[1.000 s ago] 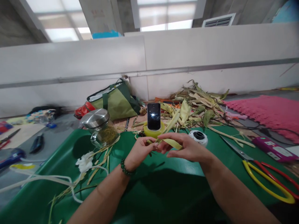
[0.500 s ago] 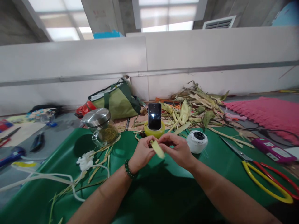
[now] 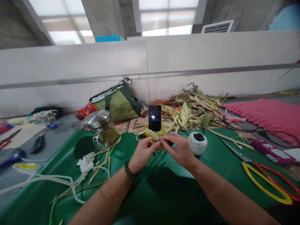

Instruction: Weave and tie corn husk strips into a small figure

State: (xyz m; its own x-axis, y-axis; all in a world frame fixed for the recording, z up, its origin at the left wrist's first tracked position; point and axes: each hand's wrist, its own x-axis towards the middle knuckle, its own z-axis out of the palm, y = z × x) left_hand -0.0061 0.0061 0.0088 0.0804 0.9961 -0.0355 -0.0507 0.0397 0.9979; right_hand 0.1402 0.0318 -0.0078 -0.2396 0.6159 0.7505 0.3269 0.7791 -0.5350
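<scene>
**Husk strip pinched between both hands, work early**

Fingers of the left hand (image 3: 142,152) and the right hand (image 3: 178,149) close together on one pale yellow husk strip (image 3: 152,135), held just above the green tabletop (image 3: 150,193), in front of the phone (image 3: 154,117). Each grip is shut on the strip; whether it is being folded or twisted cannot be told. Judging by the layout, little is finished: a large husk pile (image 3: 194,107) lies unused behind, well apart. Trimmed scraps (image 3: 100,162) and a small white flower shape (image 3: 85,162) lie to the left. A thread spool (image 3: 197,143) sits just beside the right hand; scissors (image 3: 264,178) rest farther right.
</scene>
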